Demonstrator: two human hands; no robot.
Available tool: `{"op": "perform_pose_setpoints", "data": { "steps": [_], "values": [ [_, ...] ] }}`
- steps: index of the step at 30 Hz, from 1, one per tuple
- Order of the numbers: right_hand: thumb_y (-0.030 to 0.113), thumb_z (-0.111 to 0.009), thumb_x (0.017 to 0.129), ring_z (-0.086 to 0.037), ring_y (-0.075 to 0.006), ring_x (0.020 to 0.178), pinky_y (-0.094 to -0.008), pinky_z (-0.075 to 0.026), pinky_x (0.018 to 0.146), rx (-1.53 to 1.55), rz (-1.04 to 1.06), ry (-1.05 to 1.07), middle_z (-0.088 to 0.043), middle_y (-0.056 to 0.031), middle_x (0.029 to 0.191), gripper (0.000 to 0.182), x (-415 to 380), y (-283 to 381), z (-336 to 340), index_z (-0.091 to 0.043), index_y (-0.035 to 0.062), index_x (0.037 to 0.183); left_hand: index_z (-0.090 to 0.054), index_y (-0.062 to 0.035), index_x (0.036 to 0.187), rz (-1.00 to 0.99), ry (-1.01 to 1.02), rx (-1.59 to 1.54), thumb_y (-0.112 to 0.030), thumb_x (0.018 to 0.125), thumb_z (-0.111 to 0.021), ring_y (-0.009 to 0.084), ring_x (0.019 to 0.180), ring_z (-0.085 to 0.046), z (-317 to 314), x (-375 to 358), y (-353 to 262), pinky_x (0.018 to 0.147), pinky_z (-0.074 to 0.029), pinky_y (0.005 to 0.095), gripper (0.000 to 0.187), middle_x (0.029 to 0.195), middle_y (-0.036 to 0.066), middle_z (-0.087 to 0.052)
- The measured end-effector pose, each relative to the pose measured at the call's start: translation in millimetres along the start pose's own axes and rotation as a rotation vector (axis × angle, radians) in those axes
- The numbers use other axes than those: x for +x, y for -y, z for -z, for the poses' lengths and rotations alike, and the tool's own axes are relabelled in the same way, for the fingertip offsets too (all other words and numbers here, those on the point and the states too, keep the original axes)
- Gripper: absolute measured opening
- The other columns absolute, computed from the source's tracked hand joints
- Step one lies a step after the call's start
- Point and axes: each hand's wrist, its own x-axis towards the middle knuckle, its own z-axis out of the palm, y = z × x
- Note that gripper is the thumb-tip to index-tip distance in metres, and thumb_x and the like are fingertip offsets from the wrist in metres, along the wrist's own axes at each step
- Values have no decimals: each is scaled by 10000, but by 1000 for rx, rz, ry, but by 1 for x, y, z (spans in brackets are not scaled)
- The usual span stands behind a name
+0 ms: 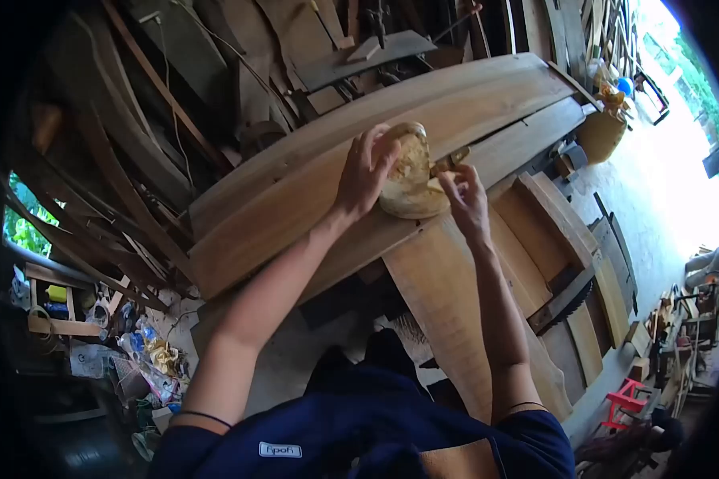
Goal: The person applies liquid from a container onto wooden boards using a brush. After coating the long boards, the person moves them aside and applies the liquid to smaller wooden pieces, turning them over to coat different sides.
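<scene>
A round, yellowish-brown container with a pale, stained rim stands tilted on long wooden boards. My left hand is at its left rim, fingers curled around the edge. To the right of the container, my right hand pinches a small pale piece whose exact nature is hard to make out. A small brownish object shows just above my right fingers. Below the container, a wide light board slants down toward my body.
Many planks lean at the upper left. A wooden frame and a saw-toothed blade lie at right. Bags and clutter cover the lower left floor. A red stool stands lower right.
</scene>
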Motion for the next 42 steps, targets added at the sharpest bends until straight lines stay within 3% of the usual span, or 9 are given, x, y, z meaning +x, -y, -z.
{"op": "perform_pose_setpoints", "data": {
  "steps": [2,6,13,17,22,27,33,38,42],
  "values": [
    [396,-706,797,-577,-179,729,-315,-461,669,-176,-81,-80,-572,-72,764,517,-28,30,-4,-570,17,1120,-564,38,1154,72,51,-49,-426,914,-541,166,883,-590,-5,-10,-6,762,-456,315,523,908,118,-638],
    [360,-709,800,-561,-169,698,-294,-456,666,-105,-51,-123,-582,-59,777,469,27,3,-5,-600,13,1097,-615,-14,710,153,31,-462,-404,868,-626,38,626,-482,-27,6,-20,546,-402,245,421,607,11,-540],
    [276,-668,852,-619,-144,739,-291,-477,677,-174,24,81,-643,-76,773,307,-5,75,-5,-642,-4,978,-601,3,731,-375,80,1,-372,781,-751,84,597,-490,32,-39,-64,523,-392,260,407,639,26,-535],
    [230,-623,875,-618,-160,700,-292,-479,685,163,185,335,-642,-104,746,265,-70,116,-46,-631,-8,991,-584,-3,709,-152,64,-27,-348,754,-778,119,612,-491,89,-79,-74,540,-399,287,398,630,46,-529],
    [198,-570,894,-580,-144,570,-272,-458,567,-32,163,527,-608,-79,650,231,-123,132,-94,-639,-5,979,-578,-3,704,-362,15,166,-329,733,-789,154,615,-488,148,-139,-59,536,-398,294,389,594,59,-511],
    [200,-541,911,-487,-54,508,-203,-354,452,517,-113,260,-585,-37,639,262,-141,172,-104,-659,-32,940,-655,-52,773,-195,-237,360,-464,751,-737,186,586,-577,231,-220,-43,626,-460,327,421,647,58,-624],
    [206,-501,916,-558,-40,547,-189,-414,486,26,-113,289,-600,-21,631,261,-154,150,-137,-680,20,956,-652,-12,869,239,-775,243,-262,889,-611,80,673,-559,331,-352,-44,605,-442,232,253,741,30,-624],
    [317,-542,888,-659,-300,614,-393,-512,556,-578,320,312,-653,-143,665,263,-157,127,-199,-690,100,896,-611,-14,812,387,-992,241,-246,925,-562,52,633,-464,375,-440,-27,583,-380,211,263,688,-14,-519],
    [400,-600,822,-651,-358,693,-444,-521,629,-885,402,328,-655,-164,716,297,-180,144,-246,-683,117,854,-562,-56,748,424,-1217,75,-293,932,-556,39,598,-351,378,-473,-29,538,-272,216,300,650,-45,-398]
  ]
}}
